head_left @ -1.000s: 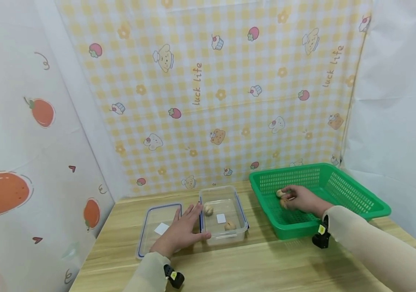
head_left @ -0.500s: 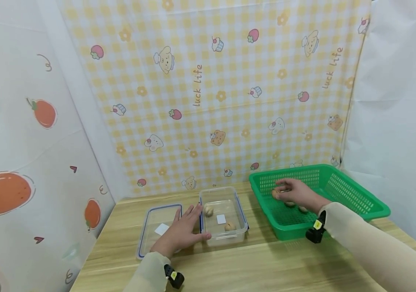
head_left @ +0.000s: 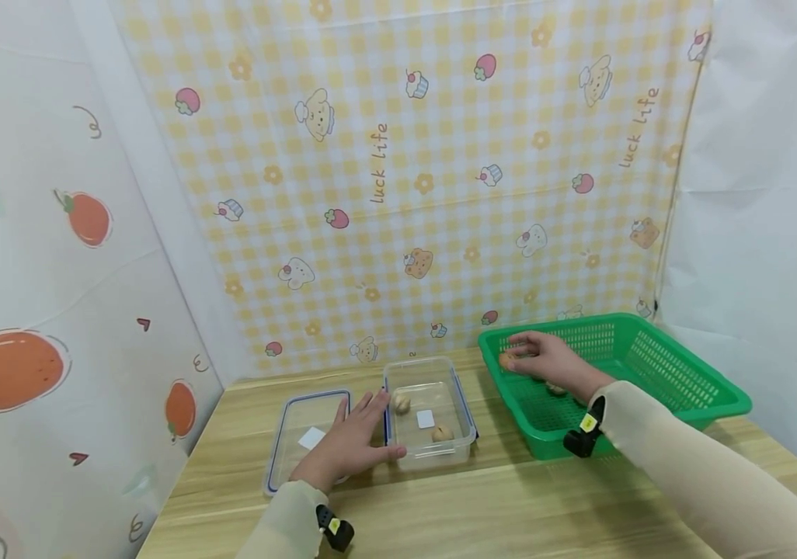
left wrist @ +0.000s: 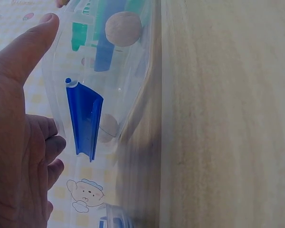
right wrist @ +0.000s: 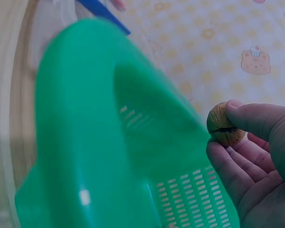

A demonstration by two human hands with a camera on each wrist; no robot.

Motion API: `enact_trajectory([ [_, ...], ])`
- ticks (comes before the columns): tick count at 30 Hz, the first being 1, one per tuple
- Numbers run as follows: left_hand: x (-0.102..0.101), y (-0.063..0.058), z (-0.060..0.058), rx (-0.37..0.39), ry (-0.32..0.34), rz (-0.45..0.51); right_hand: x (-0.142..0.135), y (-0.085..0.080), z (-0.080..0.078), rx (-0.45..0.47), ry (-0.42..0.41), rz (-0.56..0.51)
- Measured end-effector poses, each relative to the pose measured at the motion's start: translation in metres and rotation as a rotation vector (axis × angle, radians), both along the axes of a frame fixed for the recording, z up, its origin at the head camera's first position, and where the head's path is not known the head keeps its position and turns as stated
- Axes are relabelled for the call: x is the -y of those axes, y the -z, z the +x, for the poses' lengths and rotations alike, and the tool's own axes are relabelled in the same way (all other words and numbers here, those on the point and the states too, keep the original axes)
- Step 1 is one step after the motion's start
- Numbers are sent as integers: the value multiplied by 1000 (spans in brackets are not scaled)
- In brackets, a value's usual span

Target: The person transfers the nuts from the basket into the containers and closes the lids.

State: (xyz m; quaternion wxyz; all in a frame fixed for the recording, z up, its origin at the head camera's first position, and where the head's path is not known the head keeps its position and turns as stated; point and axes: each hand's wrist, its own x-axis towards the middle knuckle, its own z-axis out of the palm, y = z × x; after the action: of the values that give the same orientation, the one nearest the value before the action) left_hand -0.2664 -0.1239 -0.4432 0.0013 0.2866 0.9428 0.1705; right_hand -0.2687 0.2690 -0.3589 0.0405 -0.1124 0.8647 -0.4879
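My right hand pinches a walnut between thumb and fingertips, raised over the left part of a green basket. A dark crack runs across its shell in the right wrist view. Below that hand, another walnut lies in the basket, partly hidden. My left hand, fingers spread, rests against the left rim of a clear plastic box. Inside the box are two walnuts, one at the left wall and one near the front.
Left of the box lies its clear lid with a blue seal, partly under my left hand. A blue latch hangs from the box side. A checked cloth stands behind the wooden table.
My right hand picks up a walnut from the basket floor, then lifts it and carries it left toward the basket's rim. My left hand stays at the box.
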Motion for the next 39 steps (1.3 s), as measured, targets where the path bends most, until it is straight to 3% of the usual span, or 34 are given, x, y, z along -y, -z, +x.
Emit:
enact_trajectory([
  [11,0,0,-3,-8,10,1,28,3,-14,17,-26,-123],
  [19,-1,1,-3,-10,6,-8,56,4,-20,7,-36,-151],
  [31,1,2,-4,6,-2,3,96,9,-28,-6,-121,-203],
  [39,2,1,-6,15,-1,-2,101,10,-31,23,-171,-261],
])
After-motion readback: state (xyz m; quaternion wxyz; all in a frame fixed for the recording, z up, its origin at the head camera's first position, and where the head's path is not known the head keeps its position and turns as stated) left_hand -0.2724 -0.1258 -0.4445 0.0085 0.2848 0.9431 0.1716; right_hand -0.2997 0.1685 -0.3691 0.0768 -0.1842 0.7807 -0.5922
